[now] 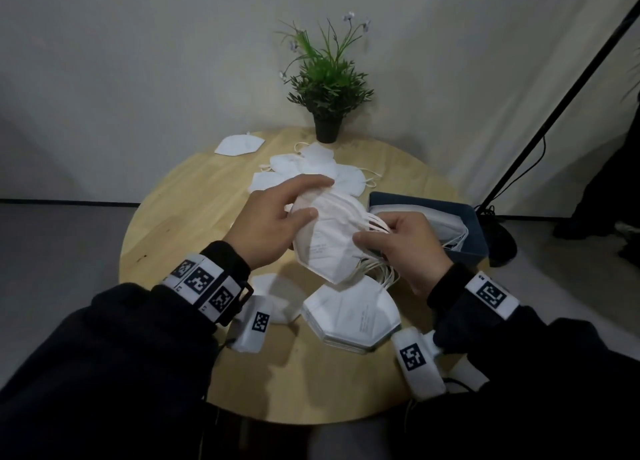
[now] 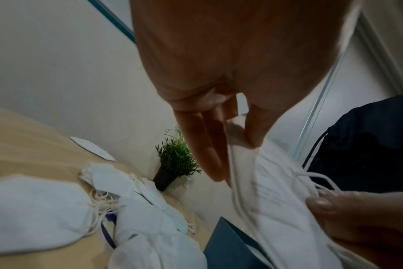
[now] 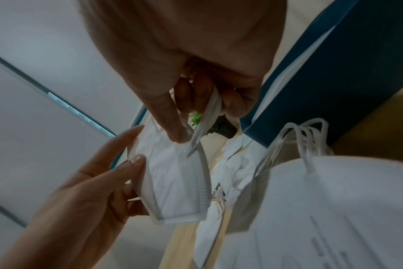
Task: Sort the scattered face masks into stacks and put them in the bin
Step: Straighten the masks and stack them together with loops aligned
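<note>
**Both hands hold a bundle of folded masks above the table**

The left hand (image 1: 268, 222) grips a bundle of white face masks (image 1: 329, 232) from its left side, thumb on the top face and fingers curved over the far edge. The right hand (image 1: 403, 248) pinches the bundle's right end, where the ear loops (image 1: 375, 224) fan out. The bundle is raised above the round wooden table (image 1: 194, 210).

A squared stack of masks (image 1: 353, 316) lies on the table's near side, just below the bundle. More loose masks (image 1: 294, 168) lie scattered toward the far side, near a potted plant (image 1: 327, 113). The blue bin (image 1: 474, 229) stands at the table's right edge, with masks already inside.
</note>
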Demonstrator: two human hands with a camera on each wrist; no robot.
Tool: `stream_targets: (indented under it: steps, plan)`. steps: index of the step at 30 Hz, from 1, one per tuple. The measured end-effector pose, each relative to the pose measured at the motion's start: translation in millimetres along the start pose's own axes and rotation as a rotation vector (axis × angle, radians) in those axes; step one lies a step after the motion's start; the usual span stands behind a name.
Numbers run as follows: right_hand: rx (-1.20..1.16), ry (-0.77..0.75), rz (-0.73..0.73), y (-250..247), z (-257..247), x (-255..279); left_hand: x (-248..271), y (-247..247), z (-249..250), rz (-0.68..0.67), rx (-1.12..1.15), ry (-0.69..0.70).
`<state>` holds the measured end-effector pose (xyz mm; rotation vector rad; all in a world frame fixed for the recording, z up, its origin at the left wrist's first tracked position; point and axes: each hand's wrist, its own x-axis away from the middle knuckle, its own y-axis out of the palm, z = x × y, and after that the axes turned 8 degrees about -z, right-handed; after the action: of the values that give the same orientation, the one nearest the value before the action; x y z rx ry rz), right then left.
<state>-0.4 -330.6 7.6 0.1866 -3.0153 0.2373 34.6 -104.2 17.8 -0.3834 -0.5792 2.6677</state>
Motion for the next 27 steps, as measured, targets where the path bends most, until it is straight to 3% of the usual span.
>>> stream_targets:
  steps: [4,12,16,20,24,27]
  plan:
    - [0.108,-0.009,-0.014,-2,6,-1,3,-4,0,0.052,-0.046,-0.038]
    - [0.060,0.099,-0.133,-11,6,0,11,-16,-8,-0.025,-0.059,-0.183]
    - [-0.088,0.131,-0.049,-27,-1,-2,25,-6,-16,-0.088,0.045,-0.315]
    - [-0.026,0.091,0.005,-36,-3,-1,40,14,-20,-0.088,0.127,-0.404]
    - [0.120,0.063,0.033,-32,4,0,52,35,-15,-0.102,0.062,-0.429]
    - [0.208,0.047,0.073,-32,11,-4,54,46,-17,-0.133,-0.138,-0.425]
